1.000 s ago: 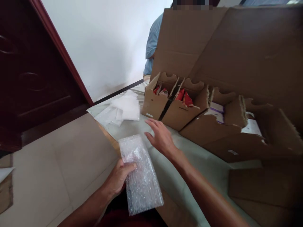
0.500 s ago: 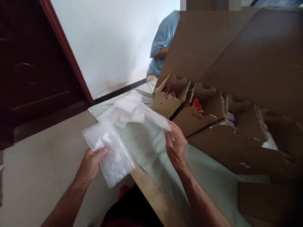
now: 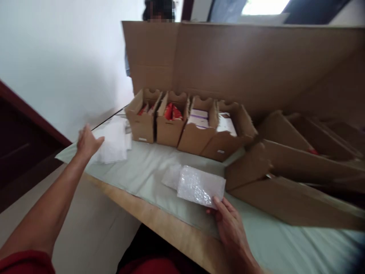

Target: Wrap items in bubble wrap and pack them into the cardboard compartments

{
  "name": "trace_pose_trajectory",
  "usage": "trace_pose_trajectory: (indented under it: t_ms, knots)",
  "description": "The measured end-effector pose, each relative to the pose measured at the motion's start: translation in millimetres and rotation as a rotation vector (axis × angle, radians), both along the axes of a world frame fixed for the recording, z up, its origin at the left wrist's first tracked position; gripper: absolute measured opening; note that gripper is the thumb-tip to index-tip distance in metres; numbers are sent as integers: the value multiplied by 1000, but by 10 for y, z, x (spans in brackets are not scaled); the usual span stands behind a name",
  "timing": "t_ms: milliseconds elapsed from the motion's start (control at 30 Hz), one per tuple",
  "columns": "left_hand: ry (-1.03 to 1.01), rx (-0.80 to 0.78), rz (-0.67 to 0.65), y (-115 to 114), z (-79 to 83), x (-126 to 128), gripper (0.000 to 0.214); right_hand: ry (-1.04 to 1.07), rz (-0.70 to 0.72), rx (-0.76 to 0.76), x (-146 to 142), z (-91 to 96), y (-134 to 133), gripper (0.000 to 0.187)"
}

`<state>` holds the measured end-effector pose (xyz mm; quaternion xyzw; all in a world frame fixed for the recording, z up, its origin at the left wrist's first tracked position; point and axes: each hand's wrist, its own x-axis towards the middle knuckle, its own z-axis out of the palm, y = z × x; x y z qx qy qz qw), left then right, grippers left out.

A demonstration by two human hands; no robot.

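Note:
My right hand [image 3: 229, 220] grips the near right corner of a clear bubble wrap pouch [image 3: 201, 186], thumb on top, just over the green cloth. From behind the pouch's left end pokes a thinner white sheet [image 3: 171, 177]; I cannot tell whether the hand holds that as well. At the left end of the table, my left hand [image 3: 88, 142] is beside a loose pile of white packing sheets [image 3: 114, 142]. Its thumb stands apart from the fingers and points at the pile, with nothing visible in the hand.
Several open cardboard bins [image 3: 144, 125] line the back of the table, holding red packets [image 3: 173, 111] and white boxes [image 3: 199, 121]. Larger cardboard boxes [image 3: 285, 190] occupy the right. A tall cardboard panel [image 3: 228, 61] rises behind, with a person [image 3: 158, 11] beyond it.
The bubble wrap pouch went from my left hand to my right. My left hand moved to the white sheets at the far left, and the view swung right.

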<state>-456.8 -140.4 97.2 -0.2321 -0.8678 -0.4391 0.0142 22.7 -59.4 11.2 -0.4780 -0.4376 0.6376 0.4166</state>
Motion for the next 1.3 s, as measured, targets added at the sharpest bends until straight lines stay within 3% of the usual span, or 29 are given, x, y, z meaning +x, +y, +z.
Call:
trace_pose_trajectory:
  t_ms: [67,133,200,267,300,433,533,600,700,767,833,900,967,1067,1167,1233,1300]
  knots:
    - [327,-65,-2,-19,-64,281,65,61,-26,-19,98,25,-52,42]
    - [411,-34,-205,-71,-210,731,69,109,-30,-14,133,58,-80,42]
    - [176,18,-406,-113,-404,1283,79,146,-10,-7,139,95,-94,41]
    - [-214,16,-668,-108,-575,1834,91,195,25,-24,151,134,-113,40]
    - [-399,58,-738,-85,-630,2077,97,227,43,-40,168,154,-127,40]
    - [-887,67,-782,84,-633,2703,114,356,81,-117,333,207,-223,38]
    - [-1046,-54,-932,192,-574,2888,100,400,56,-175,530,186,-299,35]
    - [-987,-185,-1037,225,-563,2964,77,349,24,-173,678,137,-335,35]
    - [-508,-224,-1062,204,-569,3065,51,36,-103,16,932,60,-389,42]
    - [-140,-152,-1068,149,-574,3129,44,-283,-265,266,1116,54,-448,51]
    - [78,-110,-1129,78,-588,3189,43,-514,-330,508,1266,112,-529,53]
    - [174,-126,-1210,5,-623,3251,42,-597,-186,671,1325,211,-620,53]
    - [230,-167,-1268,-54,-687,3317,44,-635,66,767,1257,283,-694,59]
    - [297,-206,-1270,-111,-814,3394,61,-778,305,900,995,223,-701,61]
    - [339,-185,-1224,-154,-923,3397,82,-929,239,931,806,38,-577,28]
    - [353,-168,-1202,-188,-973,3349,87,-954,133,912,804,-46,-499,27]
    - [359,-158,-1196,-221,-1008,3283,86,-919,126,913,862,-66,-472,23]
